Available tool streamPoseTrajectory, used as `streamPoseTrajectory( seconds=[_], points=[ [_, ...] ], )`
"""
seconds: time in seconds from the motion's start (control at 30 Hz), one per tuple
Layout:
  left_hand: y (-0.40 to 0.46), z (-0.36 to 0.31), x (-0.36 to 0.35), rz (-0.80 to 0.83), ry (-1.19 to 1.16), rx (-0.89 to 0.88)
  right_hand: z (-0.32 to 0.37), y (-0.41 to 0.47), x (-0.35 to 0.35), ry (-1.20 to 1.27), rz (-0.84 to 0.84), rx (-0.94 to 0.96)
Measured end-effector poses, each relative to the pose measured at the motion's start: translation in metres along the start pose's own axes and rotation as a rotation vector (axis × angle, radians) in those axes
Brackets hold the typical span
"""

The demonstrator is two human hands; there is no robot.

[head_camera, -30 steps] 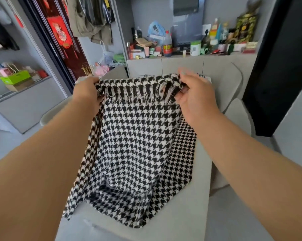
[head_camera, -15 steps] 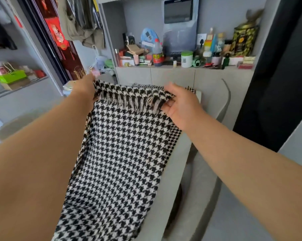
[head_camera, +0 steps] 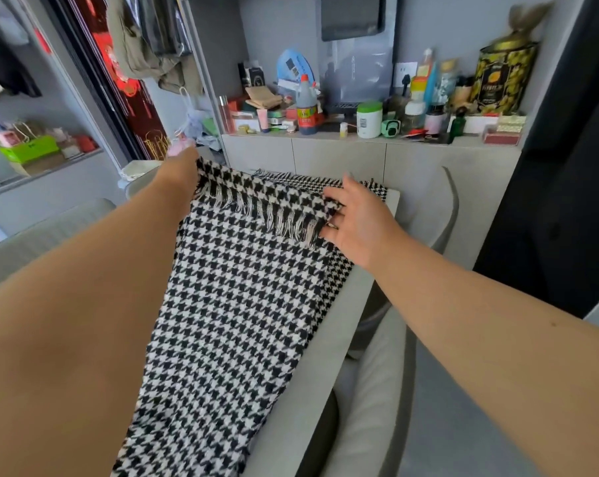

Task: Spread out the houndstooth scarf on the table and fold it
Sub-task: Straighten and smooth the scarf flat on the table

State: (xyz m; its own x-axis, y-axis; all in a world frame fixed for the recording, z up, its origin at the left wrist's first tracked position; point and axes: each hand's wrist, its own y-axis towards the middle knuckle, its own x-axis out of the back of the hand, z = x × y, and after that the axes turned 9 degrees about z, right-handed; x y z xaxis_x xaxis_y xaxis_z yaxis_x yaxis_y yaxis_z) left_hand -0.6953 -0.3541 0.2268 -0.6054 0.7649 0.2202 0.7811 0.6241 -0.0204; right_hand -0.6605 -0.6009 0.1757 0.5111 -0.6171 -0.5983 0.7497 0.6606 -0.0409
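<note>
The black-and-white houndstooth scarf [head_camera: 243, 304] lies lengthwise on the grey table [head_camera: 329, 342], doubled over itself, with its fringed end [head_camera: 274, 215] folded back toward me near the far edge. My left hand [head_camera: 179, 173] grips the far left corner of the folded end. At the right corner of that fringed end my right hand [head_camera: 356, 218] has its fingers spread, with the fingertips resting on the cloth. A second scarf layer shows beyond the fold at the table's far edge.
A grey chair [head_camera: 370, 401] stands along the table's right side. Behind the table is a cabinet counter [head_camera: 370, 141] crowded with bottles, jars and boxes. A second chair back [head_camera: 47, 228] is at the left. A dark panel [head_camera: 566, 166] fills the right.
Both hands have carried the fringed end farther away and lowered it onto the table. My right hand has loosened from a pinch to spread fingers. The camera has shifted left.
</note>
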Motion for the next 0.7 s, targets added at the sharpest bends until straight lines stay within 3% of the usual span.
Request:
streamPoseTrajectory(
  seconds=[0.7],
  points=[
    [0.234,-0.047,-0.201,-0.114,0.107,0.081,0.121,0.226,0.161,0.159,0.051,-0.127]
  ],
)
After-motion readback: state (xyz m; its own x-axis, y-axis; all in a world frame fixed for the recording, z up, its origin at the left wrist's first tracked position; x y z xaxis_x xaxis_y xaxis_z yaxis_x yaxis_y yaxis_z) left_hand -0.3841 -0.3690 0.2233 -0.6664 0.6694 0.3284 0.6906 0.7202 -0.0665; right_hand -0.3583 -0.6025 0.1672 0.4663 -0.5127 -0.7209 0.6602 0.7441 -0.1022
